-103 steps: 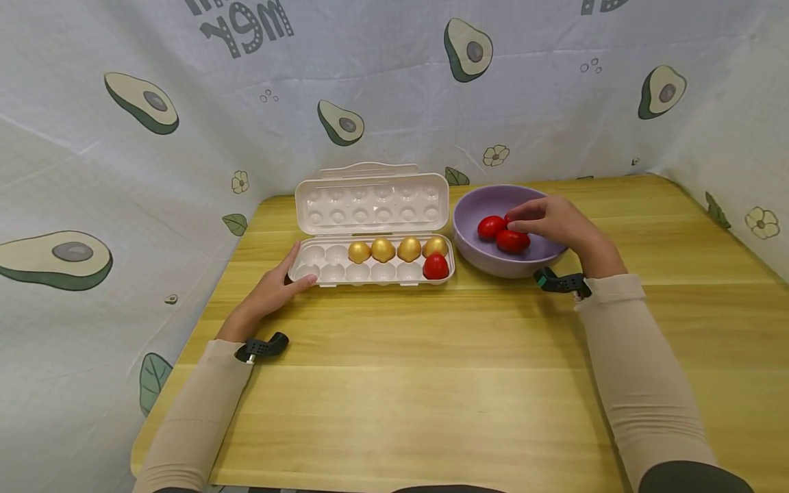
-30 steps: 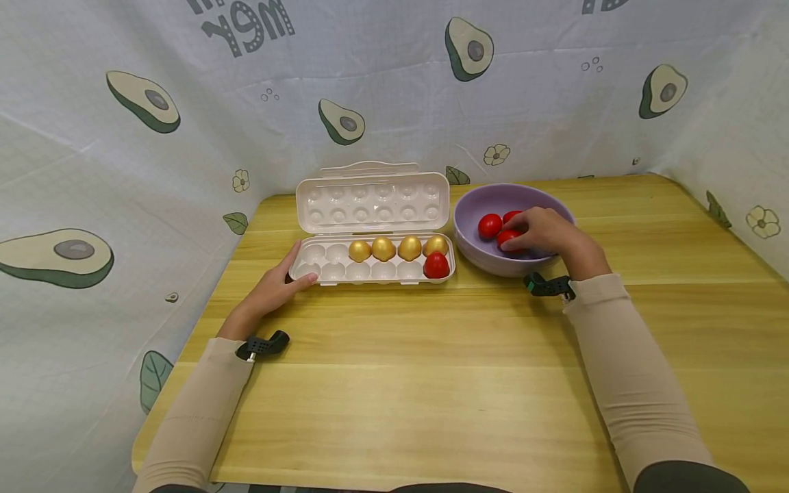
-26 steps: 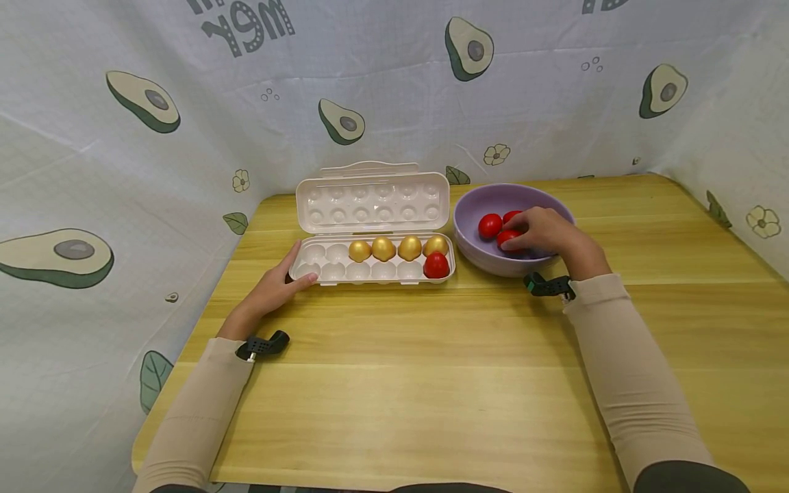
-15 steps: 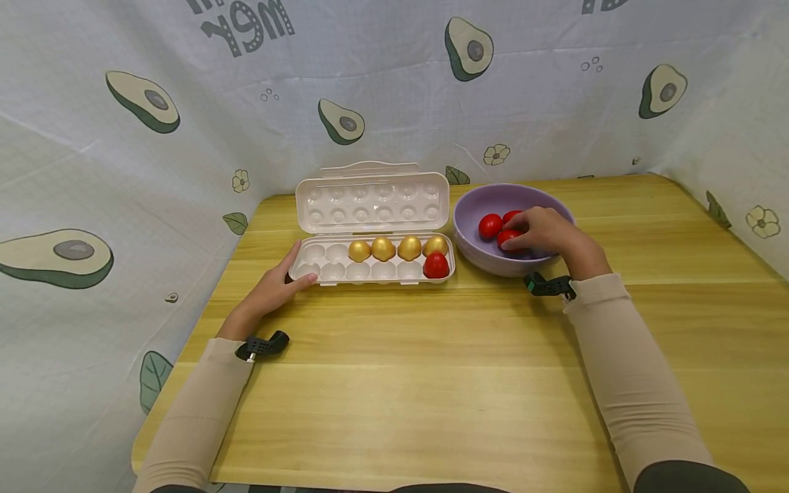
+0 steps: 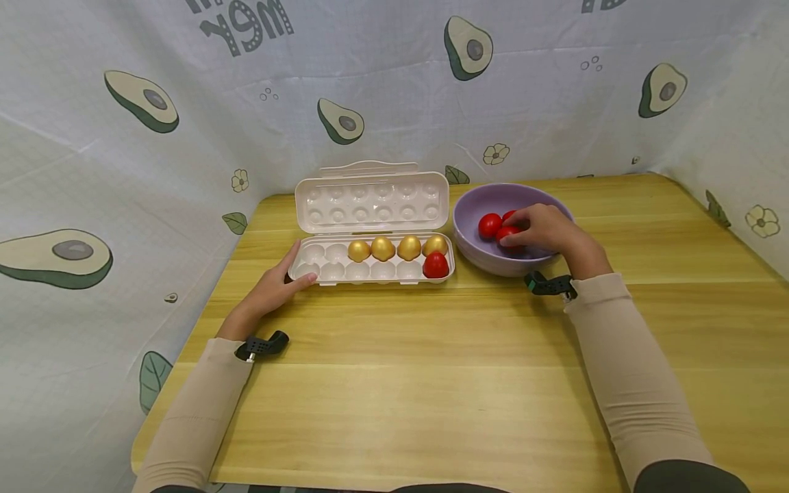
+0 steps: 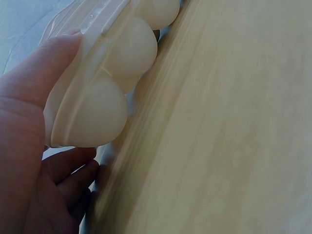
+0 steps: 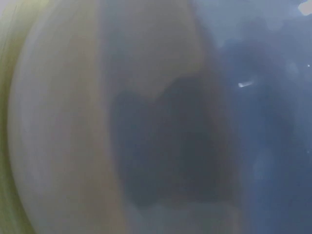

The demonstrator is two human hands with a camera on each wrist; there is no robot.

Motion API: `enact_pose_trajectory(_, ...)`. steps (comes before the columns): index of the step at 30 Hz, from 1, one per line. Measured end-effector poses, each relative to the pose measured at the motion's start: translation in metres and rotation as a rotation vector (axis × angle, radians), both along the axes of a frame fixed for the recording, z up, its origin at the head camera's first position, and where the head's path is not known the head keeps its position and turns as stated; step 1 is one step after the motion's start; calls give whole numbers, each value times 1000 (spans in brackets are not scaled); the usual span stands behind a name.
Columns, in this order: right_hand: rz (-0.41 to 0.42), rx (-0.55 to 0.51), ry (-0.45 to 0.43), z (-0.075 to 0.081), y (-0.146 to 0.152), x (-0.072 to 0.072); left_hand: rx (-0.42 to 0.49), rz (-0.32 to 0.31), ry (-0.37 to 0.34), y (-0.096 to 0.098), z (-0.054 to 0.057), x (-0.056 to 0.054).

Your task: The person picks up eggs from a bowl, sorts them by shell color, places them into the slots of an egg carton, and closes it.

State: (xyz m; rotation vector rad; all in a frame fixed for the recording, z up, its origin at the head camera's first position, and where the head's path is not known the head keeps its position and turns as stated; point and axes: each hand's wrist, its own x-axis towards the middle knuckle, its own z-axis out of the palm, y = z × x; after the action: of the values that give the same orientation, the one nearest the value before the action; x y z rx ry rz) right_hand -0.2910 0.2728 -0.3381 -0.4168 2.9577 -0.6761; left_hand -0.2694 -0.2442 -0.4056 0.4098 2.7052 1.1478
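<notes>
My left hand [image 5: 271,287] grips the left end of an open egg carton [image 5: 372,200], its thumb over the front rim. In the left wrist view the thumb lies on the edge of the carton [image 6: 97,112], with the other fingers round its end. Four-fold no count aside, several gold eggs [image 5: 383,249] fill the right part of the back row. One red egg [image 5: 435,266] sits at the front right. Inside the purple bowl [image 5: 493,263], my right hand [image 5: 545,226] pinches a red egg [image 5: 509,236]. Two other red eggs lie beside it, one partly hidden by the fingers.
The wooden table [image 5: 394,383] extends in front of the carton and bowl. Behind them hangs a white cloth [image 5: 394,75] with avocado prints, which also runs along both sides. The right wrist view is blurred, showing mostly the bowl wall [image 7: 53,122].
Over the last few seconds my right hand has moved left and deeper into the bowl, and the red eggs have shifted. It has just risen slightly with its egg. My left hand stays put.
</notes>
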Motion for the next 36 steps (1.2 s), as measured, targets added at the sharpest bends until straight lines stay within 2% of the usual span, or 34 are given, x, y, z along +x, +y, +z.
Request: enact_pose_trajectory(36, -24, -134, 17, 6, 2, 1, 0, 6, -8, 0, -1, -1)
